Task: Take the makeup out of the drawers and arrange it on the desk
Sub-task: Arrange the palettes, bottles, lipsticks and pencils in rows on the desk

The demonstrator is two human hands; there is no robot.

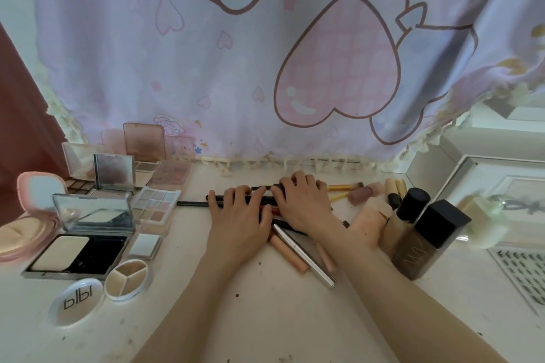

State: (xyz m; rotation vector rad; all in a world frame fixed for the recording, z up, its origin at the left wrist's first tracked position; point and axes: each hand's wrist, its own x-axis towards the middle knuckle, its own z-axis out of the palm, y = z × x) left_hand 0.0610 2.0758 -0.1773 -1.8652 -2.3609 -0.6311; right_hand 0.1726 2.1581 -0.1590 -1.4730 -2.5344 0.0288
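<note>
Both hands, the left hand (pixel 239 215) and the right hand (pixel 303 203), are pressing flat, straight fingers on thin black makeup pencils (pixel 259 199) mid white worktop (pixel 265 318). Open powder boxes (pixel 79 247) are sitting left, dark bottles (pixel 430 239) right. Much looks arranged already; drawers are out of sight.

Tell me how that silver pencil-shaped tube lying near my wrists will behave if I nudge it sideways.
The silver tube looks round and smooth, lying flat on the bare desk, so it would probably roll. It looks stiff and thin, so likely light. The peach tube lies right beside it and may stop a roll that way.
</note>
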